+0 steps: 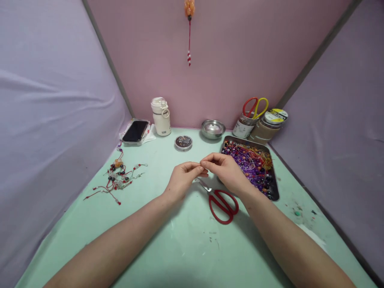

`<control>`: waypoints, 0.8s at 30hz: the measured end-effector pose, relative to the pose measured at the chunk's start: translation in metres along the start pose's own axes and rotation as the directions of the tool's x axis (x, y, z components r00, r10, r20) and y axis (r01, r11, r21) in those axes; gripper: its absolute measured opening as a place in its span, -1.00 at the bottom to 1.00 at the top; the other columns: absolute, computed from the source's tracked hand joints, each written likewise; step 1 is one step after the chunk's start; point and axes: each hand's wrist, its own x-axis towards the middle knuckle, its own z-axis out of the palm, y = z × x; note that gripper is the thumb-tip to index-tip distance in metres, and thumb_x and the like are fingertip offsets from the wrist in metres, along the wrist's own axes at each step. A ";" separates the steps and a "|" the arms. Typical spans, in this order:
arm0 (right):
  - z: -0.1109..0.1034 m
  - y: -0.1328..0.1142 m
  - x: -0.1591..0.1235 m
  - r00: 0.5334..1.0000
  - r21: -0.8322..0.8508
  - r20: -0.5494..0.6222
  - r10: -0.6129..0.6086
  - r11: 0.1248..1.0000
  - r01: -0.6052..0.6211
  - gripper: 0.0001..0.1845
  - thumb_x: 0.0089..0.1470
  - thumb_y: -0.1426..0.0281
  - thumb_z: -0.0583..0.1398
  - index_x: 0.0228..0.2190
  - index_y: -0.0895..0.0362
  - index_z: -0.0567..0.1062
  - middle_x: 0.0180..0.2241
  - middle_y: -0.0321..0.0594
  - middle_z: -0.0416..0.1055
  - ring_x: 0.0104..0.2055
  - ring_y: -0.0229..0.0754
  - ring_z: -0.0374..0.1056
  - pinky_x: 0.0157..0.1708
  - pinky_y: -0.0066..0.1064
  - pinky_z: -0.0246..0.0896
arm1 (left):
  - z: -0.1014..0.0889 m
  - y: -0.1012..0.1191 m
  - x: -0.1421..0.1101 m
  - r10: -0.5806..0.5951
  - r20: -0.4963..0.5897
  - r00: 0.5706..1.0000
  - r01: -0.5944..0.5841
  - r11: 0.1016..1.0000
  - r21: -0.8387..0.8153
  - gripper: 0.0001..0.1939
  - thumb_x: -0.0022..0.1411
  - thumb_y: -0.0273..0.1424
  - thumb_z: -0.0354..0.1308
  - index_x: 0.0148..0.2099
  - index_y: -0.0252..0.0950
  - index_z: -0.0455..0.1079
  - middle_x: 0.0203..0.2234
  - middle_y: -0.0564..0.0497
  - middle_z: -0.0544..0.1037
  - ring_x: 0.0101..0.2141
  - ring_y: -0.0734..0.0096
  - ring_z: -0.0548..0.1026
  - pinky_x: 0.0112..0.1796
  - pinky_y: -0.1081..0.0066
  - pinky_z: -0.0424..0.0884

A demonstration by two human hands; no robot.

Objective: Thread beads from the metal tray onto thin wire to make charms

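My left hand (182, 179) and my right hand (225, 170) meet fingertip to fingertip above the middle of the table. Both pinch with thumb and forefinger; whatever sits between the tips is too small to make out. Just below them lies a pair of red-handled scissors (223, 205), blades pointing up and left under the hands. Beside my right hand is a dark tray (277, 188) filled with purple, black, red and orange beads (247, 164) and tangled thread. The right hand hides part of the tray's left edge.
Beaded red-cord strings (118, 176) lie at left, below a phone (136, 131). Along the back stand a white bottle (161, 118), a round flat tin (183, 142), a metal bowl (213, 130), a jar holding scissors (244, 127) and another jar (265, 128). A beaded tassel (189, 36) hangs on the back wall.
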 end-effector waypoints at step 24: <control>-0.092 0.002 0.008 0.993 -0.700 -0.012 -0.119 0.710 0.077 -0.88 -0.13 0.51 0.23 -0.60 0.09 0.52 -0.54 -0.25 0.44 -0.48 -0.20 0.27 -0.42 -0.34 0.06 | 0.004 0.006 0.007 -0.130 -0.131 0.983 0.141 0.987 0.071 -0.70 -0.09 -0.27 0.38 -0.34 -0.38 0.51 -0.43 -0.11 0.60 -0.36 0.34 0.55 -0.17 0.36 0.43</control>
